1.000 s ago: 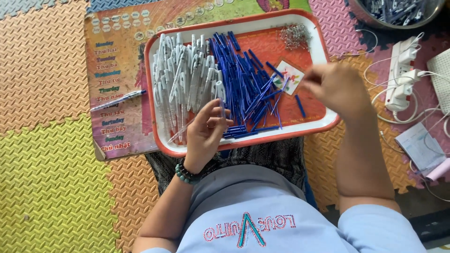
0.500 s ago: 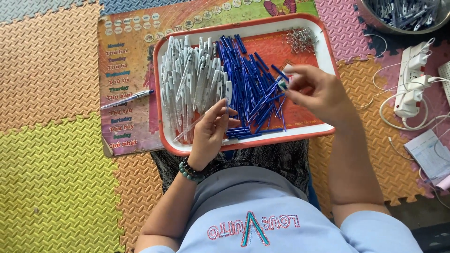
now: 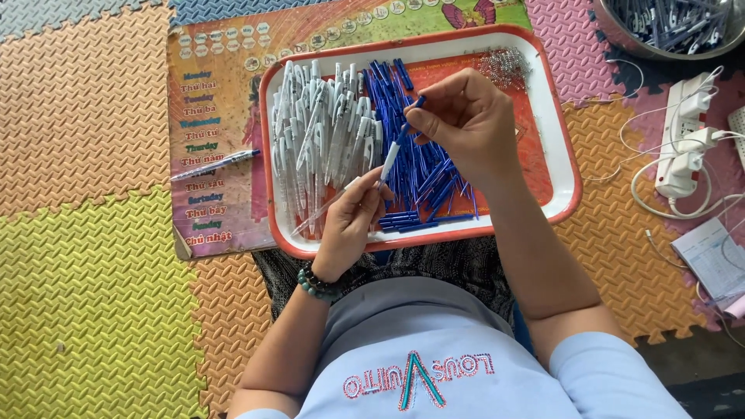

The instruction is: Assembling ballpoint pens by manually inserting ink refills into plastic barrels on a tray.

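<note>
The person wears a pale blue short-sleeved shirt [image 3: 434,349] with stitched red and teal lettering across the chest, and dark patterned fabric [image 3: 434,264] covers the lap. A bracelet [image 3: 314,283] of dark green and black beads circles the left wrist. Both hands are bare, the forearms uncovered

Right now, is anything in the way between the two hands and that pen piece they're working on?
Nothing visible. The left hand already grips the lower end of the white pen piece, and the right hand pinches its blue top. Both are held above the red-rimmed tray, over the pile of blue parts.
</note>
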